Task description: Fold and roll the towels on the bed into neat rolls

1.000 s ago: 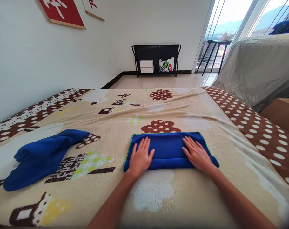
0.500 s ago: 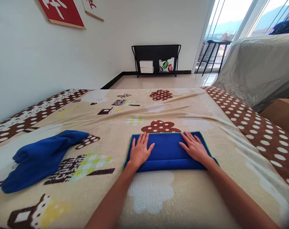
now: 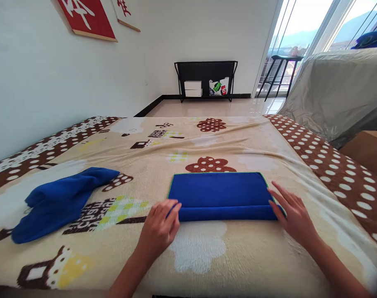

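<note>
A blue cloth point(image 3: 219, 188) with green edge stitching lies flat on the patterned blanket point(image 3: 201, 256), its near edge folded over into a narrow band. At the left end of that band, my left hand point(image 3: 162, 221) is closed, thumb and fingers pinching the cloth's near corner. My right hand point(image 3: 292, 211) is at the opposite end, its fingers stretched and apart, with the thumb and a fingertip touching the cloth's right edge. Off to the left lies a second blue cloth point(image 3: 61, 200), crumpled and touched by neither hand.
Brown polka-dot borders point(image 3: 334, 174) run along the blanket's sides. Beyond its far edge, a black rack point(image 3: 207, 70) holds white boxes and a bag. A plastic-covered piece of furniture point(image 3: 346, 87), a cardboard box point(image 3: 368, 151) and a stool point(image 3: 280, 72) stand on the right.
Both hands have left the top of the cloth, where they lay flat. The left moved nearer and pinches the folded band's left end; the right slid outward to the right edge.
</note>
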`<state>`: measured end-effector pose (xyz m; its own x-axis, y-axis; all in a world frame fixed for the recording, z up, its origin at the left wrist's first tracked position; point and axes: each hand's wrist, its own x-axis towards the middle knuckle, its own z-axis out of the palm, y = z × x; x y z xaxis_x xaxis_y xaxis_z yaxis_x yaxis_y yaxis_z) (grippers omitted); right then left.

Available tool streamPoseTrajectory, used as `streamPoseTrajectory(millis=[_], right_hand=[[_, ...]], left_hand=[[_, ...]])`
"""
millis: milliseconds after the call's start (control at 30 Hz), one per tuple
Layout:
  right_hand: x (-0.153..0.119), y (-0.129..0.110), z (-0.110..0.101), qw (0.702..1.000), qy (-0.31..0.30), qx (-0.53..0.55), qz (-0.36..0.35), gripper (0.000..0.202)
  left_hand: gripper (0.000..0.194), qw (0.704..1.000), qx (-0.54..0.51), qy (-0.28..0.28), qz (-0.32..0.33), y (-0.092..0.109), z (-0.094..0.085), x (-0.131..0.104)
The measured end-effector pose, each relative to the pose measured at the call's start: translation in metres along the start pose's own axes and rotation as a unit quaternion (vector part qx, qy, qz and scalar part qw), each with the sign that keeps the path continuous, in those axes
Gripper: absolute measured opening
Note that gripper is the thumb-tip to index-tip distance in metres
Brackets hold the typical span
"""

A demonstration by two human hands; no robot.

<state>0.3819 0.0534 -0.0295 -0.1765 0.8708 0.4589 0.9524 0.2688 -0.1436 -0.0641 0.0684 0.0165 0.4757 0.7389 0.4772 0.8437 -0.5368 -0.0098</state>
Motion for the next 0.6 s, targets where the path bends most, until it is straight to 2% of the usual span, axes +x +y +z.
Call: streamPoseTrajectory(millis=[100, 167, 233, 367, 500, 600], right_hand=[[-0.042, -0.007, -0.006, 0.994, 0.009, -0.025, -0.103, 0.049], [-0.052, -0.011, -0.002, 0.993, -0.004, -0.041, -0.112, 0.049], [-0.046, -0.015, 0.003, 0.996, -0.008, -0.036, -0.086, 0.042], [-0.013, -0.018, 0.007, 0.999, -0.022, -0.014, -0.037, 0.027], [0.011, -0.02, -0.003, 0.998, -0.048, -0.008, -0.025, 0.019], [0.006, -0.026, -0.014, 0.996, -0.082, 0.0, -0.033, 0.016]], left_hand=[[0.043, 0.998, 0.006, -0.029, 0.055, 0.006, -0.004, -0.036], [0.045, 0.998, 0.006, -0.044, 0.044, 0.004, 0.004, -0.043], [0.043, 0.998, 0.005, -0.062, 0.017, 0.001, 0.013, -0.038], [0.036, 0.994, 0.015, -0.108, -0.03, -0.002, 0.022, -0.008], [0.028, 0.99, 0.022, -0.127, -0.048, 0.0, 0.01, 0.012], [0.027, 0.987, 0.017, -0.152, -0.056, 0.001, -0.007, 0.004]])
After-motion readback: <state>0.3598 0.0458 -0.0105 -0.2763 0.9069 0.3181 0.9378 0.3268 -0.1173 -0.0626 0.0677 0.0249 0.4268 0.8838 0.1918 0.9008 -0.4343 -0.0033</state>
